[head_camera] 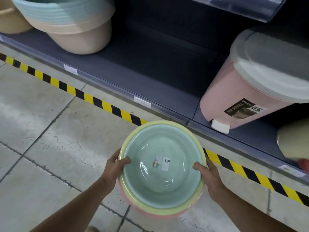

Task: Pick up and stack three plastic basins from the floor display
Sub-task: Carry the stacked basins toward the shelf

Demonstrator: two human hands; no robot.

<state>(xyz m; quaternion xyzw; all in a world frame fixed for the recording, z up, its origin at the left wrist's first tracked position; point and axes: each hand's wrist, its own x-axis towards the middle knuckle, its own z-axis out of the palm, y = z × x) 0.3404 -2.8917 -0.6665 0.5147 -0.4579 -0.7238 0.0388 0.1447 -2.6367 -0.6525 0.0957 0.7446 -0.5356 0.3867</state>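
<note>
Three nested upright: mint-green basin (150,186) with a sticker inside, sitting in the yellow basin (158,210), pink basin (167,216) at the bottom. Left hand (115,166) and right hand (207,173) grip the rims.

shelf: dark shelf (142,67) w/ pink bin (224,92) | base: yel/blk tape (97,102) | floor: grey tiles (41,124)

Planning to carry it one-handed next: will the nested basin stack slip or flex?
Probably light: the left hand and right hand hold the stack by its rim alone. The green basin looks glossy, so likely slick. Thin rims may flex one-handed.
</note>
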